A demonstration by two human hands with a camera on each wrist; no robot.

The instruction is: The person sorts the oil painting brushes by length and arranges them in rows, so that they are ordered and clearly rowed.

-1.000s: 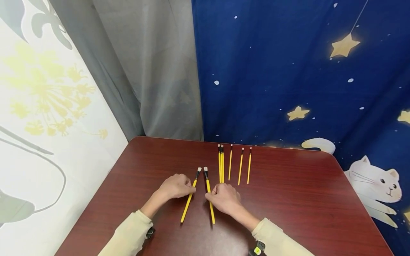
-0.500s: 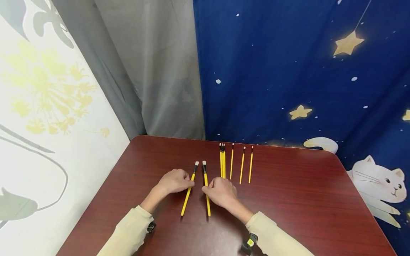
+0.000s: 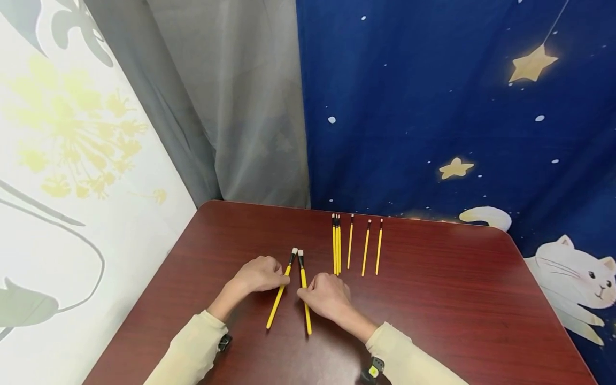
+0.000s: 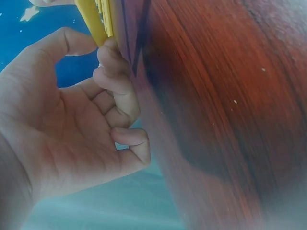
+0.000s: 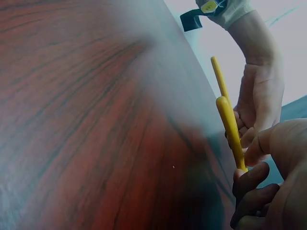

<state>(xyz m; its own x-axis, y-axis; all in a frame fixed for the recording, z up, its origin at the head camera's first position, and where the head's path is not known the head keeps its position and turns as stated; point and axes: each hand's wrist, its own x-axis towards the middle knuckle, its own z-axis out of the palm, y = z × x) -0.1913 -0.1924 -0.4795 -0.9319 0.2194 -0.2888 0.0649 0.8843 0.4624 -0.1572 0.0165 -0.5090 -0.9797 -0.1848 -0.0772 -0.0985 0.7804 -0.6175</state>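
Note:
My left hand pinches a yellow-handled paintbrush between thumb and fingers, its pale bristles pointing away from me. A second paintbrush of the same look is pinched by my right hand. The two brushes lean toward each other, bristle ends close together and handle ends apart. In the left wrist view, the left thumb and index fingertip meet at a yellow handle, with the other fingers curled. The right wrist view shows the right fingers on a yellow handle, with the left hand beyond.
Behind my right hand, several thin paintbrushes lie side by side in a tight group. To their right, three more thin brushes, including a middle one, lie spaced apart. The dark red table ends at a grey and blue curtain.
The right hand's brush has shifted left, and its bristle end now sits nearer the left brush's bristles. Both hands keep their pinch. The head view has shifted slightly.

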